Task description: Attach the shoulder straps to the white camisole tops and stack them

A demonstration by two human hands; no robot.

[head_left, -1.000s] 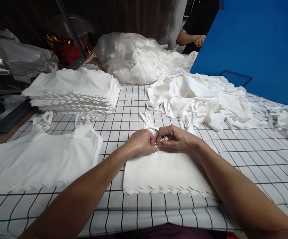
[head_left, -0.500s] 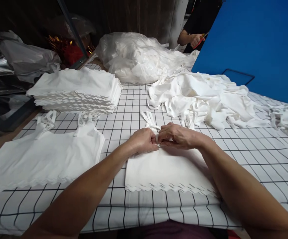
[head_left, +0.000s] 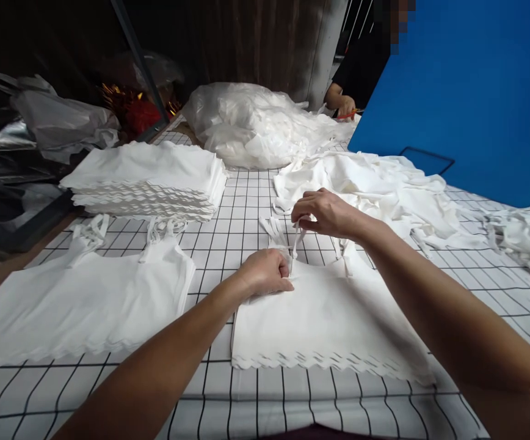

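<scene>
A small pile of white camisoles with wavy hems lies flat in front of me. My left hand is closed on the top edge of the camisole at the base of its left strap. Above and behind it, my right hand pinches a thin white strap and holds it upright off the fabric. Other loose straps lie just beyond my left hand. The second shoulder strap rests at the right of the neckline.
Left stands another camisole pile, with a tall folded stack behind. Crumpled white garments lie at the back right, beside a plastic bag. A blue panel blocks the right. Another person's hand holds a red-handled tool.
My right hand has moved up and away from my left, drawing the strap upward. My left hand stays at the neckline. The other person's hand has lowered, and the view has tilted slightly.
</scene>
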